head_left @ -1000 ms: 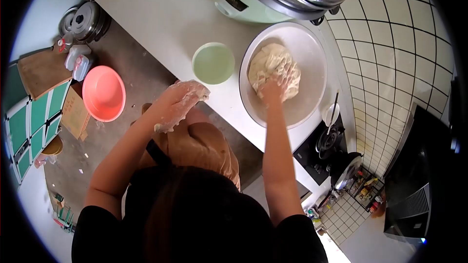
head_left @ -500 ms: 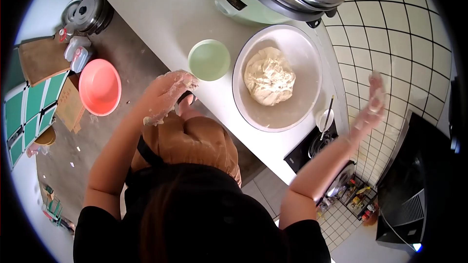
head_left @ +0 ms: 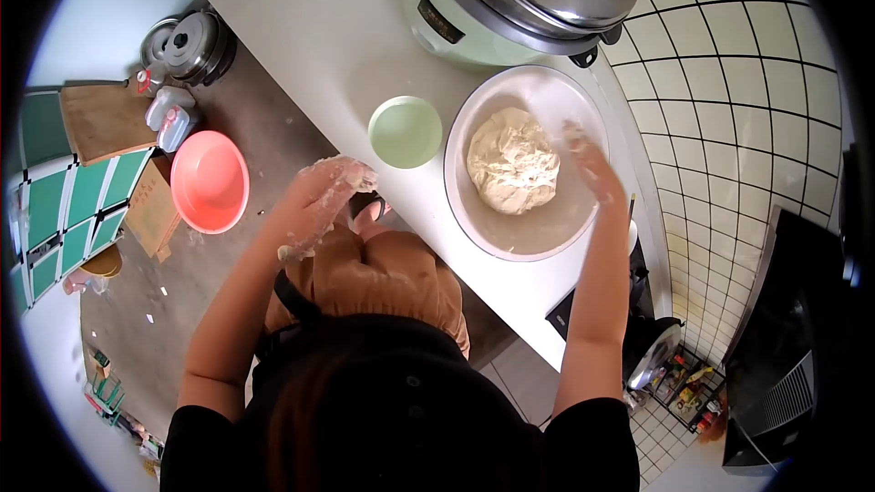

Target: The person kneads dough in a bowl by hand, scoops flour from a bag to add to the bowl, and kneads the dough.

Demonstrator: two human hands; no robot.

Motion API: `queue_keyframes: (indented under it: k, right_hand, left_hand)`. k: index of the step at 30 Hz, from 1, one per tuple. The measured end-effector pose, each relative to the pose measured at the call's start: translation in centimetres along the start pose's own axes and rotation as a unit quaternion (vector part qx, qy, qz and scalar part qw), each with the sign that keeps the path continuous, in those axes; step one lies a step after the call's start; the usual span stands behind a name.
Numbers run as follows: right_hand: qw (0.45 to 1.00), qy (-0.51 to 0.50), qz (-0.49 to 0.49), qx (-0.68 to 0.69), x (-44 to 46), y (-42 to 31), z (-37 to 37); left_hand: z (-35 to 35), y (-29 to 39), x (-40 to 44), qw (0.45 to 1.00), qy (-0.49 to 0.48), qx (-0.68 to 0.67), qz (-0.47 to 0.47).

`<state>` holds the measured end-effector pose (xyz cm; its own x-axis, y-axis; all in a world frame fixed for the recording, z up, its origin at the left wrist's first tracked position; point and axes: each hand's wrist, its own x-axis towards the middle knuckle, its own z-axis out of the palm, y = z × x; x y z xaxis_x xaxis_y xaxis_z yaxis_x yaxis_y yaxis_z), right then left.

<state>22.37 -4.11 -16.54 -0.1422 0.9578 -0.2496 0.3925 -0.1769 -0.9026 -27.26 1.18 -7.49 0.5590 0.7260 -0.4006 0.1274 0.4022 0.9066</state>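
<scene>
On the floor at far left sits one pink basin (head_left: 210,184). My left hand (head_left: 330,193), smeared with dough, hangs just off the near edge of the counter (head_left: 305,46), fingers loosely bent around nothing. One green bowl (head_left: 405,132) stands by that edge. Between it and the wall-side edge, one white basin (head_left: 524,241) holds one lump of dough (head_left: 512,162). I judge I'm mid-kneading; pressing it again calls for a spread palm. My right hand (head_left: 592,164) blurs over the basin's right side; I can't tell whether it's open.
</scene>
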Motion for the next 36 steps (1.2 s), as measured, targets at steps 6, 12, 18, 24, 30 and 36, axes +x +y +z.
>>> queue_keyframes:
  k: [6,12,18,24,30,36]
  right_hand:
    - [0.845,0.477,-0.087,-0.226,0.1,-19.2,4.0]
    - [0.718,0.338,0.151,-0.589,7.5,1.5,16.0]
    - [0.894,-0.039,0.236,-0.38,6.0,-0.3,9.3]
    - [0.987,0.126,-0.056,0.077,0.1,-6.8,4.1]
    - [0.877,0.448,0.06,-0.163,0.4,-8.4,8.7]
    - [0.795,0.106,0.27,-0.532,4.0,-0.3,11.8]
  left_hand:
    - [-0.6,-1.1,-0.4,0.999,0.039,0.01,-0.031]
    - [1.0,-1.7,-1.6,0.996,0.035,0.057,-0.054]
    - [2.5,0.2,-0.5,0.996,-0.026,0.066,-0.061]
    - [1.8,0.2,-0.5,0.996,0.026,0.087,0.021]
    - [0.7,-1.4,-1.4,0.996,0.044,0.048,-0.056]
    - [0.4,-1.8,-1.8,0.995,0.032,0.088,-0.021]
